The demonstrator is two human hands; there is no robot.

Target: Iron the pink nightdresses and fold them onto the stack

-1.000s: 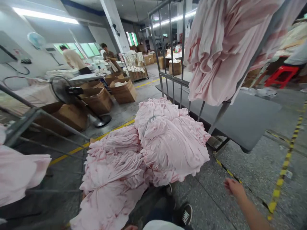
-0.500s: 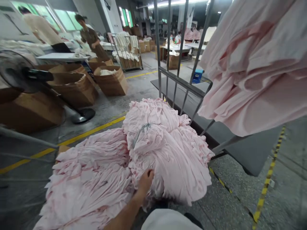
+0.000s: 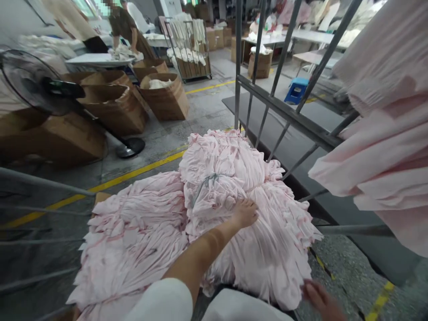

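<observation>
A large tied bundle of pale pink cloth pieces [image 3: 274, 249] lies in front of me, with a grey-green tie [image 3: 204, 185] near its upper left. My left hand [image 3: 245, 212] rests on top of this bundle, its fingers lying over the fabric. At the lower right my right hand [image 3: 319, 298] is close to the bundle's near right edge. It is blurred, so its grip and any contact are unclear. Another stack of pale pink cloth [image 3: 133, 240] sits against the bundle's left side.
A metal rail frame [image 3: 284, 107] rises at the right beside a grey platform [image 3: 347, 214], with more pink cloth [image 3: 394, 147] hanging over it. Left stand a floor fan [image 3: 130, 147] and several cardboard boxes [image 3: 167, 100]. Farther back are a co-worker [image 3: 125, 26] and a blue stool [image 3: 296, 90].
My left hand has moved forward and right, from the bundle's near left side onto its top. My right hand has come into view at the lower right. The view has tilted down and shifted.
</observation>
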